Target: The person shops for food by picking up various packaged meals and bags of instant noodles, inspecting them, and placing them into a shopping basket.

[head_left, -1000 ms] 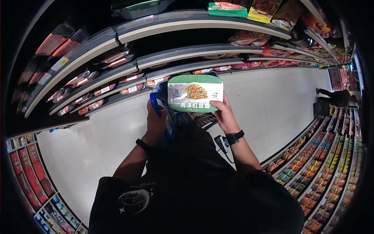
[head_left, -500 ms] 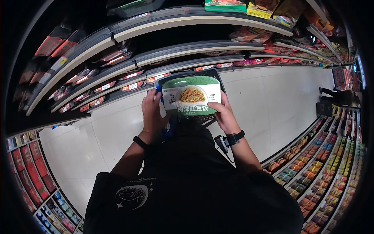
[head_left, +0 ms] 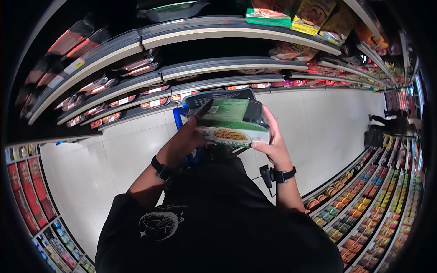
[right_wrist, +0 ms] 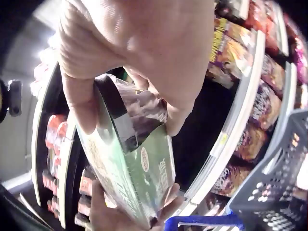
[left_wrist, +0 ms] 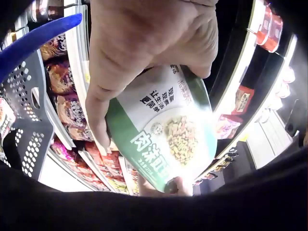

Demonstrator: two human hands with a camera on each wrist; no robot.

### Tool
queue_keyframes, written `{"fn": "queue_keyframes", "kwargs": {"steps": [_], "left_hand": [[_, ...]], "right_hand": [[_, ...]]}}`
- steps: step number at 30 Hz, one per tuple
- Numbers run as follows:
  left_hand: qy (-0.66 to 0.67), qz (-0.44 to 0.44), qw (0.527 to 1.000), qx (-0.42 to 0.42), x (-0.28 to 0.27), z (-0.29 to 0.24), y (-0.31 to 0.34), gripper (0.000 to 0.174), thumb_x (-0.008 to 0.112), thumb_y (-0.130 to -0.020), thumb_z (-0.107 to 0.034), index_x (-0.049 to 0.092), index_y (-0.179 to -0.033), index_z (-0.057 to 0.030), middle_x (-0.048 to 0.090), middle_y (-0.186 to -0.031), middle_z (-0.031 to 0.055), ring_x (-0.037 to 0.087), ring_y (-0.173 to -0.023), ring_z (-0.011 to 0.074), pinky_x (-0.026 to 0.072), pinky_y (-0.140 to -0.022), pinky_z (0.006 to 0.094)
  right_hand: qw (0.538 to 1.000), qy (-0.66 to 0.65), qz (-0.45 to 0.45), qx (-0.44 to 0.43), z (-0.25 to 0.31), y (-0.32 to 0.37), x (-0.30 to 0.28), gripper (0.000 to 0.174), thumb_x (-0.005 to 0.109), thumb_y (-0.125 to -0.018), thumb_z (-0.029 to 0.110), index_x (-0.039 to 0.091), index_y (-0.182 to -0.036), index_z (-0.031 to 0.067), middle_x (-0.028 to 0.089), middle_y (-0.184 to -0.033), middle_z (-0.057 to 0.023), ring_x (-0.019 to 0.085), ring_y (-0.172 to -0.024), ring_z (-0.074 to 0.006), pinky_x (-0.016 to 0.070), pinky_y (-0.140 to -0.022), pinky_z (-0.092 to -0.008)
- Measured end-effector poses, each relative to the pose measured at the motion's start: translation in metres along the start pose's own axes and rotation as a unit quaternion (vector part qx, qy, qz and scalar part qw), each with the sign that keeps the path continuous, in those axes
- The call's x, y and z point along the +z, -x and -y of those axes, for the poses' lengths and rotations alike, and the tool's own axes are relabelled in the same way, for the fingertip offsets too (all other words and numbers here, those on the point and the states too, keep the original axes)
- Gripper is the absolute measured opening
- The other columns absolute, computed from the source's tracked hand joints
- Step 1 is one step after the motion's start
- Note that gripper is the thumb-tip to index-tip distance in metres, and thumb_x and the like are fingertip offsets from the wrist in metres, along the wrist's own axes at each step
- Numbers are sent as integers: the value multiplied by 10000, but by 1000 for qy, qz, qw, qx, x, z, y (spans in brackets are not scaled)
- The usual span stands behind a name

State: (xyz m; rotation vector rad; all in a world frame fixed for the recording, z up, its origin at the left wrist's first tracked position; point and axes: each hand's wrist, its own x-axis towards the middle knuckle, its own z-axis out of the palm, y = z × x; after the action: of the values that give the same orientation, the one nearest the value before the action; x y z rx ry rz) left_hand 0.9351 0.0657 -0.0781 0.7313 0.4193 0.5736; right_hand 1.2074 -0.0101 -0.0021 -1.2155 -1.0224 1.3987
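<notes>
Both hands hold a ready-meal pack [head_left: 236,123] above the basket, in front of the body. It has a dark tray in a green and white sleeve with a picture of diced food. My left hand [head_left: 177,143] grips the pack's left end; in the left wrist view the thumb and fingers span the printed face of the meal pack [left_wrist: 163,125]. At the opposite end my right hand [head_left: 276,143] has its thumb on the near edge and fingers behind. The right wrist view shows clear film over the dark tray beside the green sleeve [right_wrist: 149,163].
A grey perforated shopping basket [right_wrist: 276,178] with a blue handle [head_left: 178,119] is below the pack. Shelves [head_left: 236,68] of packaged food run along the front. Colourful goods [head_left: 364,200] fill racks at the right. Farther down the aisle stands a person [head_left: 391,125].
My left hand has come off the blue basket handle and taken hold of the pack's left end. The pack has tipped from its printed front facing up to its green panel and tray showing.
</notes>
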Motion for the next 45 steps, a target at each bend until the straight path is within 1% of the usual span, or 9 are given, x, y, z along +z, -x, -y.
{"fn": "queue_keyframes", "kwargs": {"steps": [1,6,12,16,18,22,28,38,45], "left_hand": [[163,-7,986,31,6,-7,1,649,458,-1029,-444,220,-1542,-125,379,-1504,125,404,-1381,304,426,-1085,480],[-128,-58,977,163,26,-44,5,729,591,-945,-418,300,-1519,-76,378,-1524,124,400,-1395,252,316,-1166,426],[-277,-83,946,146,36,-64,30,581,398,-973,-22,272,-1539,-58,271,-1599,142,258,-1480,250,206,-1199,369],[-323,-93,927,166,35,-59,37,526,358,-1027,-79,244,-1540,-59,353,-1542,149,352,-1421,237,260,-1169,360],[-256,-92,957,100,46,-64,45,495,306,-1061,-147,216,-1540,-57,417,-1475,149,411,-1360,212,302,-1141,355],[-161,-89,976,115,49,-58,47,475,228,-1086,-231,225,-1536,-80,452,-1431,134,446,-1315,189,341,-1110,342],[-147,-117,976,107,43,-52,45,440,246,-1094,-260,285,-1494,-80,476,-1404,113,490,-1266,166,388,-1069,331],[-136,-143,973,122,40,-46,42,468,281,-1096,-332,320,-1484,-73,510,-1372,97,493,-1260,164,381,-1072,318],[-65,-197,977,43,43,-46,40,539,373,-1068,-432,370,-1465,-67,564,-1296,94,516,-1207,164,390,-1043,308]], "right_hand": [[999,46,10,-21,7,0,3,1041,816,-700,87,207,-1541,11,312,-1553,-161,306,-1446,-249,230,-1177,-359],[982,176,11,-68,14,6,11,1012,814,-721,90,209,-1530,23,357,-1515,-155,331,-1428,-255,267,-1160,-379],[982,182,-3,-59,11,8,27,991,825,-738,149,230,-1522,31,400,-1468,-169,403,-1360,-274,312,-1134,-384],[998,67,-12,11,13,6,26,934,778,-801,326,262,-1521,31,426,-1447,-157,412,-1347,-255,314,-1131,-380],[998,33,-24,42,17,8,30,906,708,-863,432,249,-1531,27,455,-1427,-155,432,-1335,-252,320,-1128,-372],[999,-12,-35,40,12,12,36,697,528,-1001,396,280,-1514,-6,468,-1449,-140,481,-1311,-232,375,-1099,-368],[993,-27,-70,90,5,19,37,581,495,-1024,394,418,-1414,-29,549,-1375,-136,568,-1226,-236,448,-1039,-372],[989,-71,-70,108,-7,12,44,586,480,-1031,415,420,-1413,-25,551,-1371,-136,568,-1224,-220,451,-1037,-366],[995,-4,-82,48,-8,10,41,546,552,-1014,295,338,-1435,21,511,-1365,-125,539,-1221,-197,451,-1026,-342]]}}
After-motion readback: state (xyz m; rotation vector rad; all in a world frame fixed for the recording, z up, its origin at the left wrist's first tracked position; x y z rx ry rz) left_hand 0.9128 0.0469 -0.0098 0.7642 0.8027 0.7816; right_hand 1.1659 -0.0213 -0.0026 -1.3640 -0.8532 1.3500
